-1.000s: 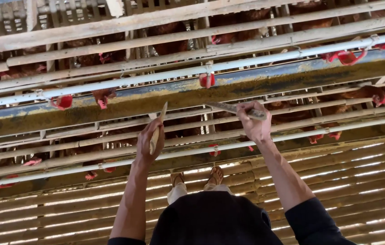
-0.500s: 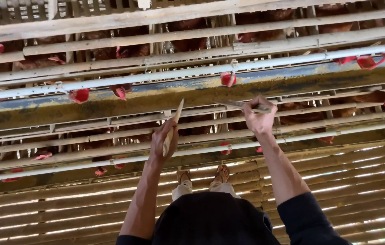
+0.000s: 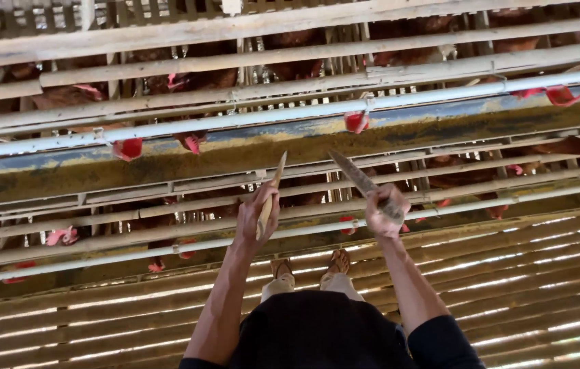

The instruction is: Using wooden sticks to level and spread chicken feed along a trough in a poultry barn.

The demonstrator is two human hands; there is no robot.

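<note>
Inspection from the head view, looking down past a dark garment (image 3: 317, 335) at the near edge, with two sandalled feet (image 3: 309, 265) on a slatted bamboo floor (image 3: 542, 273).

Left hand (image 3: 257, 220): fingers closed around a pale, flat wooden stick (image 3: 271, 195), which stood nearly upright with its tip leaning slightly right. The grip sat at the lower part of the stick; the bottom end was hidden behind the palm.

Right hand (image 3: 385, 213): fingers closed around the handle of a knife (image 3: 358, 179) with a dark blade, which slanted up and to the left. The handle was almost wholly covered by the hand. The blade tip and the stick tip stood near each other but apart — no contact was visible.

Both items were held up in front of a long feed trough (image 3: 167, 160), yellowish and stained, running left to right across the scene. A white pipe (image 3: 235, 119) ran along its far side and another (image 3: 98, 253) below it. Behind the wooden bars, brown hens (image 3: 290, 65) were largely hidden; only red combs (image 3: 129, 148) and parts of bodies showed through the gaps.

No packages, labels or signs could be made out. The forearms were cut off at the lower frame edge.
</note>
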